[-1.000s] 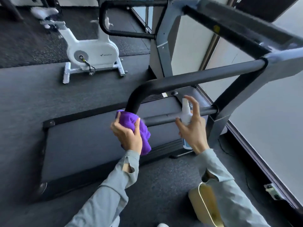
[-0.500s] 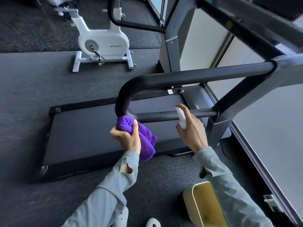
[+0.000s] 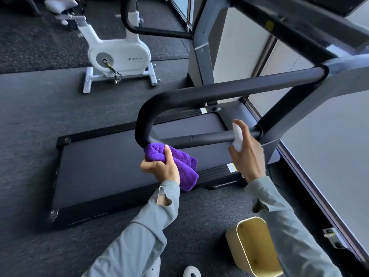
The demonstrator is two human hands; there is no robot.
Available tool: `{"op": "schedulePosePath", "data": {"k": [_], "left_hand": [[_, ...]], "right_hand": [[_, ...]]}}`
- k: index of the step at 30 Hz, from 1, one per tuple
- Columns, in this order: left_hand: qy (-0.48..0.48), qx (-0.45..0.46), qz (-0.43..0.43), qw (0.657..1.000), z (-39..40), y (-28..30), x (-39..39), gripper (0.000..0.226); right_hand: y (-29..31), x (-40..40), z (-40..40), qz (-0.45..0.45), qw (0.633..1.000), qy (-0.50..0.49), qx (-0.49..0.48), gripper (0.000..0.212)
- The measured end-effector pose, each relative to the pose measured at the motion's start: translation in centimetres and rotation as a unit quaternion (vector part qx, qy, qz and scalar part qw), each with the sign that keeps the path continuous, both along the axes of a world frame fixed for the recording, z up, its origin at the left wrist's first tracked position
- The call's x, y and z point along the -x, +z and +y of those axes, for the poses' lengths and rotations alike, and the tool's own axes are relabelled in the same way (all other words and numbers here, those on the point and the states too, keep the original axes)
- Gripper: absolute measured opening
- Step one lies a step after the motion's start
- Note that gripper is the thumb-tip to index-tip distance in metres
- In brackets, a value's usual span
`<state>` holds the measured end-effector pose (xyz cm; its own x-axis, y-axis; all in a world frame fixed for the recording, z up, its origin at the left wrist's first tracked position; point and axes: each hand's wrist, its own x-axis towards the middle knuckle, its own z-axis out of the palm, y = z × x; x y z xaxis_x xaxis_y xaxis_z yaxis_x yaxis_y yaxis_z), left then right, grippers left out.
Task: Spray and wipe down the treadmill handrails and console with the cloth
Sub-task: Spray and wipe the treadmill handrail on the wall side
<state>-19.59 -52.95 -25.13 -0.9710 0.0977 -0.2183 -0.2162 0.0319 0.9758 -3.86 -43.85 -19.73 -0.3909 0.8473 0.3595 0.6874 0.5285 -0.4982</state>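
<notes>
I judge this to be partway through the handrails, with most of the job left. My left hand (image 3: 161, 168) is closed round the bunched purple cloth (image 3: 179, 162), thumb on top, and presses its upper end against the bottom of the near handrail's curved end (image 3: 142, 124), where the black bend meets the lower bar (image 3: 199, 137). My right hand (image 3: 247, 154) is wrapped round the white spray bottle (image 3: 237, 136), forefinger up on the nozzle, held just in front of that lower bar near the grey upright (image 3: 283, 120). I cannot tell from the surfaces which stretches are already wiped; nothing looks wet or streaked. The long top bar (image 3: 239, 88), the lower bar itself and the far handrail (image 3: 151, 32) across the belt have no cloth on them now. The console is almost out of sight at the top right corner, so that part I count as not yet done.
</notes>
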Motion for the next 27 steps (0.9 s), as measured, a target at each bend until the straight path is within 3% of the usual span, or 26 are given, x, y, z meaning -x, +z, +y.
{"op": "schedulePosePath", "data": {"k": [7, 11, 15, 17, 18, 21, 23, 25, 27], "left_hand": [[-0.010, 0.002, -0.011, 1.000, 1.6, -0.2, -1.7, 0.065], [-0.037, 0.020, 0.001, 0.999, 1.1, 0.1, -2.3, 0.062], [-0.152, 0.038, 0.171, 0.973, -1.9, 1.2, -4.1, 0.055], [-0.239, 0.059, 0.304, 0.921, -2.9, 2.4, -4.6, 0.050], [-0.260, 0.089, 0.392, 0.878, -2.9, 3.2, -4.4, 0.051], [-0.218, 0.182, 0.608, 0.741, -0.7, 5.9, -2.1, 0.050], [-0.177, 0.255, 0.671, 0.673, 1.3, 6.5, -0.1, 0.039], [-0.188, 0.387, 0.671, 0.603, 2.8, 5.2, 1.9, 0.026], [-0.224, 0.542, 0.628, 0.512, 3.5, 3.0, 2.5, 0.045]], "right_hand": [[-0.9, -3.2, 2.4, -0.025, 0.996, -0.064, 0.058, 0.062], [-1.1, -3.5, 2.4, -0.001, 0.997, -0.066, 0.035, 0.066], [-1.2, -3.4, 2.2, 0.005, 0.998, -0.052, 0.031, 0.067], [-1.3, -3.2, 2.2, 0.005, 0.998, -0.045, 0.036, 0.068], [-1.3, -3.0, 2.2, 0.006, 0.998, -0.043, 0.037, 0.069], [-1.1, -2.5, 2.1, 0.004, 0.999, -0.038, 0.036, 0.068], [-0.7, -2.2, 1.9, 0.007, 0.999, -0.028, 0.033, 0.067], [-0.5, -2.0, 1.7, 0.014, 0.999, -0.024, 0.031, 0.067], [-0.3, -2.0, 1.6, 0.029, 0.999, -0.028, 0.032, 0.067]]}}
